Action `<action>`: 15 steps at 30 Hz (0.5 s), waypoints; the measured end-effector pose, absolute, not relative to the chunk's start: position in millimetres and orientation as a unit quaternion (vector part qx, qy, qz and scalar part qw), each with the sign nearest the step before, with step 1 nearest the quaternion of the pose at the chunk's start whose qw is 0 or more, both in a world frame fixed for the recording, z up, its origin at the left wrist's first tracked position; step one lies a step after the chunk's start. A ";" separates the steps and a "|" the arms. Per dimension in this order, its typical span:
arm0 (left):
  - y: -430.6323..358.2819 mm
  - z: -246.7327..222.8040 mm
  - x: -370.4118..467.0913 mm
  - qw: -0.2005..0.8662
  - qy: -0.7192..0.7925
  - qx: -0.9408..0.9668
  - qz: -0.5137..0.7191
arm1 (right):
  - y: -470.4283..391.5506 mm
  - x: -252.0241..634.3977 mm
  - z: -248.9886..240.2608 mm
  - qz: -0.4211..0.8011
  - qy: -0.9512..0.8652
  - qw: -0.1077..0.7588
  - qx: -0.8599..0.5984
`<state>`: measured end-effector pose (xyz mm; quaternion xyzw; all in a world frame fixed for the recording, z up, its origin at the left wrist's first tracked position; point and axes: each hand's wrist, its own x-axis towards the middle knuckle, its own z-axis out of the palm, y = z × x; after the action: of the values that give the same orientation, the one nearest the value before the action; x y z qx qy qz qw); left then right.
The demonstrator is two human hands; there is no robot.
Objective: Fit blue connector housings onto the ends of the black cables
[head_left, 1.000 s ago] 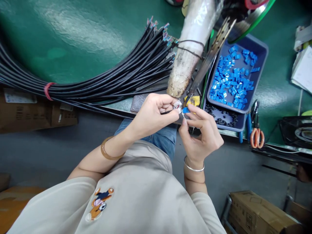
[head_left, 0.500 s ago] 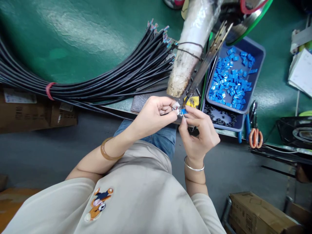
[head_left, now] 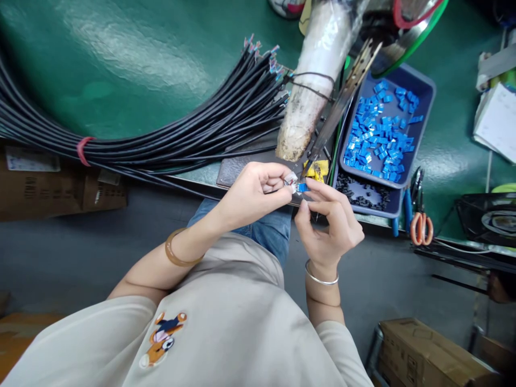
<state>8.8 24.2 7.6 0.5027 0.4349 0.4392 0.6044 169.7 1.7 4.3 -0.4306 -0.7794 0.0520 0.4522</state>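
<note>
As L hand [head_left: 256,191] is pinching cable end [head_left: 291,177], R hand [head_left: 332,220] is curling part-open nr blue connector [head_left: 301,187]. Can't tell R hold.

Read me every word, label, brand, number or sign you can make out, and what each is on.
Nothing reads with certainty.
Left carton: large dark print, perhaps "ITEM NO", too blurred to confirm.
White label on that carton: too small and blurred to read.
Lower-right carton: dark printed marks, too small to read.
White papers at the right: any writing is too faint to make out.
</note>
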 end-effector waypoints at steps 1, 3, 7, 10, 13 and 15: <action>23.5 7.6 8.3 0.610 0.433 0.502 0.435 | 1.9 169.9 4.8 0.051 -0.777 0.455 -0.432; 22.4 7.6 6.7 0.625 0.430 0.496 0.423 | 2.3 170.0 6.2 0.052 -0.770 0.462 -0.436; 21.7 9.0 1.6 0.648 0.431 0.473 0.414 | 1.7 169.4 7.5 0.097 -0.738 0.485 -0.460; 22.1 11.2 -2.4 0.655 0.423 0.468 0.416 | 1.1 169.4 4.2 0.081 -0.730 0.501 -0.458; 22.1 10.8 -5.2 0.654 0.418 0.472 0.418 | 1.4 170.5 -1.1 -0.007 -0.760 0.490 -0.427; 21.4 8.0 -5.8 0.651 0.417 0.471 0.424 | 1.3 172.1 -2.9 0.008 -0.770 0.479 -0.422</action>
<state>-5.8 21.4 8.0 0.4708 0.4172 0.4244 0.6513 172.1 1.3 -2.9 -0.4219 -0.7698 0.0077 0.4789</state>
